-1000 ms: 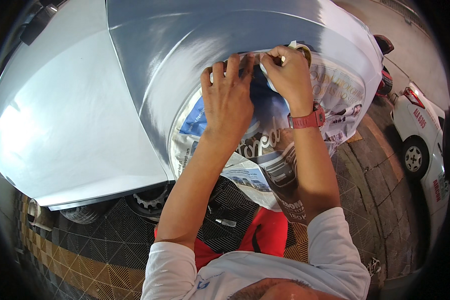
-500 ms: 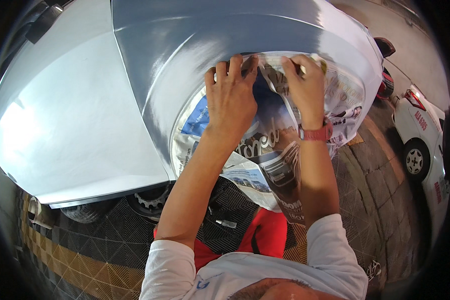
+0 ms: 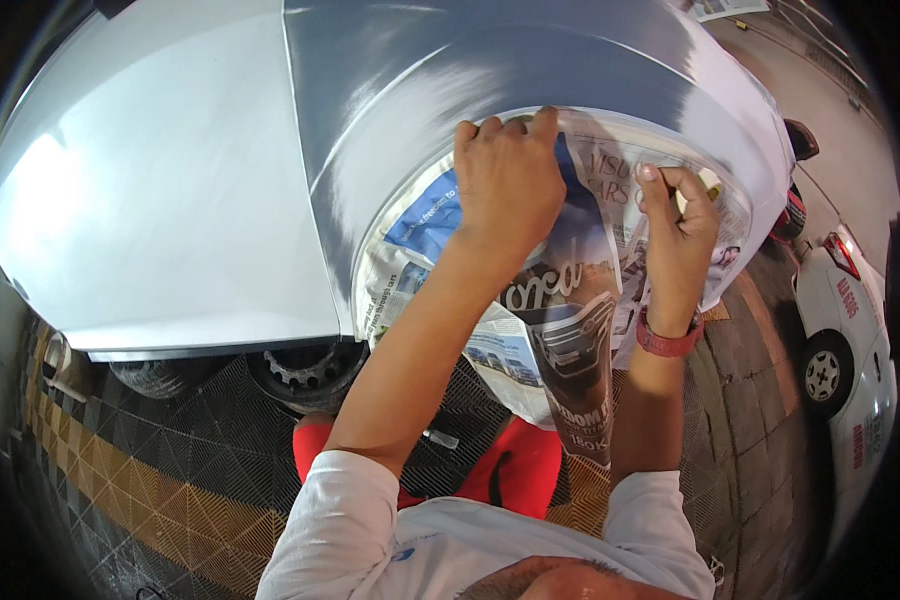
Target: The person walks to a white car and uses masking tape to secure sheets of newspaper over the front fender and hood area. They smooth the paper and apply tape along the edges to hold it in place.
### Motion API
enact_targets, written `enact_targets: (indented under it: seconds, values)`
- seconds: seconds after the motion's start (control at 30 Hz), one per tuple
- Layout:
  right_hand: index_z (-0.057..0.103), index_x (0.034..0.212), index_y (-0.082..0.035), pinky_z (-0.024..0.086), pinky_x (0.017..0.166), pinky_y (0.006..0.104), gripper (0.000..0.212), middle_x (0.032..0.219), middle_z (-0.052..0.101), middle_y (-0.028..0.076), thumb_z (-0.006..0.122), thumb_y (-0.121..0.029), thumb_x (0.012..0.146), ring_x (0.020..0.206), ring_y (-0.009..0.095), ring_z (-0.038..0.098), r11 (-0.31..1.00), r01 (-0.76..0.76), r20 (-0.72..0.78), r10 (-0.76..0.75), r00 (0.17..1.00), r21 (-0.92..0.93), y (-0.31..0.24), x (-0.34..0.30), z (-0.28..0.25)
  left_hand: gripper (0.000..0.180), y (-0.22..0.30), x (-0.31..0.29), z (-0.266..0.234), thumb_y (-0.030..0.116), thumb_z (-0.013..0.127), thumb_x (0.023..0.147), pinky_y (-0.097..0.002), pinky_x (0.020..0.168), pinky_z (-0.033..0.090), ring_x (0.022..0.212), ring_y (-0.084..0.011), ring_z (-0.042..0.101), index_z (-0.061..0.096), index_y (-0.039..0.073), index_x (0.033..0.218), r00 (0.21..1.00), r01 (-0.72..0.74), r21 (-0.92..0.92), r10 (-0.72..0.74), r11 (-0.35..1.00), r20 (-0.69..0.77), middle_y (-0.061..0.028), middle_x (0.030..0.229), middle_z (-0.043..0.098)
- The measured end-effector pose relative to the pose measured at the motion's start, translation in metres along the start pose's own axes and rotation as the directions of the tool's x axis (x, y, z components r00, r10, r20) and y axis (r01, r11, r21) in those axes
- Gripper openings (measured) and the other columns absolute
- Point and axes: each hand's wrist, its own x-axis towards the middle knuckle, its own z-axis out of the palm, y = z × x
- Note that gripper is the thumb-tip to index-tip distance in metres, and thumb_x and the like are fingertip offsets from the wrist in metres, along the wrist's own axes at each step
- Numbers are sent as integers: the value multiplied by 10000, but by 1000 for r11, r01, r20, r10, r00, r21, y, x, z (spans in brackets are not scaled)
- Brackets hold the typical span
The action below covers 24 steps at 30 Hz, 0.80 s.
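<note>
1. Here's the printed, crinkled newspaper sheeting (image 3: pixel 585 270), hanging in front of the person from the wheel-arch rim of the curved grey-and-white fender (image 3: pixel 560 70). It's lumpy, not flat; any fold along that curve could leave a gap at the edge.

2. Up top, the left hand (image 3: pixel 510 185) is half curled, fingertips down at the paper's upper edge; whether it pinches or merely presses, I can't tell. Should it lift too soon, that stretch may sag, the sheet's own weight pulling it down.

3. Over to the right hand (image 3: pixel 682 205): thumb and forefinger close together, the other fingers folded around a pale, yellowish roll (image 3: pixel 711 184), mostly hidden, likely tape. A loose grip could drop it; a sharp tug, if a strip runs from it, might tear the paper or skew the edge. No strip can be made out.

4. Now the slack lower end, dangling right by the right forearm and near the bright red trousers (image 3: pixel 530 465). A careless elbow or knee could snag it and drag the upper edge loose.

5. Farther out, a small clear bottle (image 3: pixel 440 438) lies on the black-and-tan ribbed floor tiles (image 3: pixel 210 510), close to the knees; a shifting leg might knock it away.
</note>
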Motion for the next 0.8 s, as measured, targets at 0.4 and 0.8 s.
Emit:
enact_targets:
  seconds: [0.4, 0.8]
  values:
    - [757, 1022, 12, 460, 744, 241, 194, 894, 699, 15, 718, -173, 1062, 796, 82, 574, 1000, -17, 3, 17, 1000, 9, -30, -25, -14, 222, -75, -78, -48, 132, 582, 1076, -456, 706, 470, 564, -317, 645, 712, 174, 1250, 964, 265, 14, -265, 964, 22, -85, 644, 692]
    - [696, 873, -26, 494, 612, 394, 271, 783, 674, 109, 714, -244, 1033, 688, 220, 626, 907, 391, 423, -420, 803, 157, -61, -141, -34, 326, -189, -364, -58, 174, 508, 1139, -394, 809, 544, 840, -223, 667, 656, 60, 1406, 309, 930, -224, -950, 292, 43, -128, 952, 720]
